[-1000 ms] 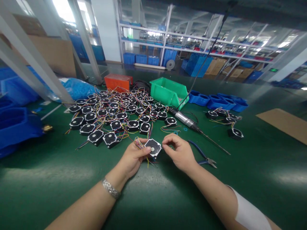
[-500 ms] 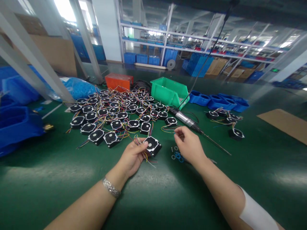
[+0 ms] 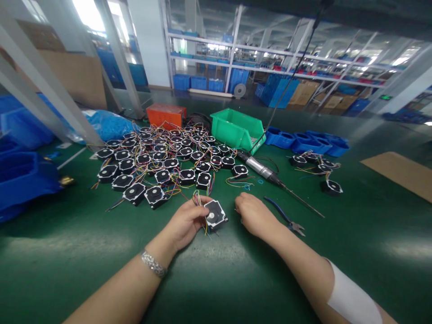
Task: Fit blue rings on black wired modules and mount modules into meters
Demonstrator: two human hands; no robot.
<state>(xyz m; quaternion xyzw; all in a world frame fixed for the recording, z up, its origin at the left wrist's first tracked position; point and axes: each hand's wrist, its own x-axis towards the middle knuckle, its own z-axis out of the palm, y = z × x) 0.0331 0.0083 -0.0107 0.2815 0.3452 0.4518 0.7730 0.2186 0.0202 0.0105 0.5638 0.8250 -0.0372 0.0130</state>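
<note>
My left hand [image 3: 187, 220] is closed on a small black motor [image 3: 216, 214] with a white round face and coloured wires, held just above the green table [image 3: 101, 252]. My right hand [image 3: 254, 215] rests palm down on the table right of the motor, fingers curled over the spot where small blue rings and screws lay; what its fingers pinch is hidden. A big pile of like motors [image 3: 158, 157] lies beyond my left hand. Blue-handled pliers [image 3: 285, 218] lie just right of my right hand.
An electric screwdriver [image 3: 266, 172] on a hanging cord lies behind my right hand. A green bin [image 3: 236, 129], an orange box [image 3: 166, 115] and blue trays [image 3: 307, 141] stand farther back. A few motors [image 3: 320, 173] lie right, cardboard [image 3: 401, 173] at the far right.
My right hand went from the motor up toward the screwdriver, then came back down onto the small parts beside the motor. My left hand tilted the motor slightly and kept hold.
</note>
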